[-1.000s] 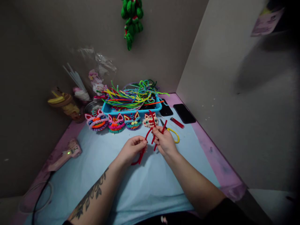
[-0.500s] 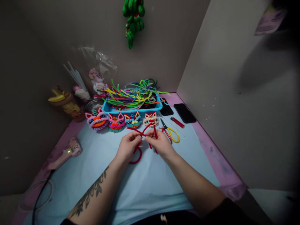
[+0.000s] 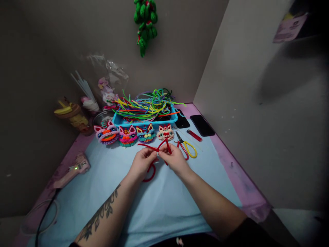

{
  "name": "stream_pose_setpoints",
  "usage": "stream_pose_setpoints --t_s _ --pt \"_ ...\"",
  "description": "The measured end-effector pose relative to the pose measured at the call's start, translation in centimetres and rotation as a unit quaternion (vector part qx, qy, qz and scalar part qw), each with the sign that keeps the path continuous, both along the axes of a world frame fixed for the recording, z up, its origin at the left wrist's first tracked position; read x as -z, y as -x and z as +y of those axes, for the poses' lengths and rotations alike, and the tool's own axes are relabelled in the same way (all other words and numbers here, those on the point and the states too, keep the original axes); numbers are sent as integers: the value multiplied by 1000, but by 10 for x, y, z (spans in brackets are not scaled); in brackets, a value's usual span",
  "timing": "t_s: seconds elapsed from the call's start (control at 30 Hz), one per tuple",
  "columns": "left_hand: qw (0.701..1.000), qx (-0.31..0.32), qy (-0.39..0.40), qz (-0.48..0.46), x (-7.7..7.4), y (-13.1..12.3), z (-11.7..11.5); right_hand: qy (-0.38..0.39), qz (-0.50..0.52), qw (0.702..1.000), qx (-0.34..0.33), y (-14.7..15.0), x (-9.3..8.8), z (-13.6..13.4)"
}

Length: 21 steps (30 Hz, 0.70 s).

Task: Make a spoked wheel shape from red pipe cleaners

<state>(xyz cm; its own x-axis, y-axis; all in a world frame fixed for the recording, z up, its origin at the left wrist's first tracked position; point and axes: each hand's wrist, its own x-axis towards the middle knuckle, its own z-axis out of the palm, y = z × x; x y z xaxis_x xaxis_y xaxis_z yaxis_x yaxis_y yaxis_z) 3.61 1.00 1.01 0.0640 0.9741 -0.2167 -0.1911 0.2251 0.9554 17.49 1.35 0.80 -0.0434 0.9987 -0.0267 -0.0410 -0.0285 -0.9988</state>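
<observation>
We find both hands closed in a pinch on red pipe cleaners: the left hand and the right hand sit side by side, thumb tips nearly meeting, over the blue cloth on the tabletop. The red pipe cleaners cross at the fingertips; one end runs out leftward above the left hand, others stand up by the right, and a curved length hangs below the left. We cannot tell how many pieces each hand has hold of. Compared with one second ago, the hands have come together from a clear gap, and the right has drawn off the scissors, whose red handle now shows. In our judgement, work has passed from handling separate lengths to working them at one crossing; whether they are joined there is hidden by the fingers. As to markings, we note a pink label at upper right bearing print too blurred to read, and a lit green indicator on the pink glue gun. We can make out no brand on the two phones or the red lighter.
</observation>
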Motion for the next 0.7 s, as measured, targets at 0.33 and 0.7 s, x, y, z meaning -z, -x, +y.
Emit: stream_pose_setpoints --t_s 0.33,0.7 --pt "995 -13 43 -89 -5 -2 -1 -15 -28 999 -15 0 1 0" --pt "999 -29 -17 -29 -6 -1 0 -19 -34 999 -15 2 1 -1"
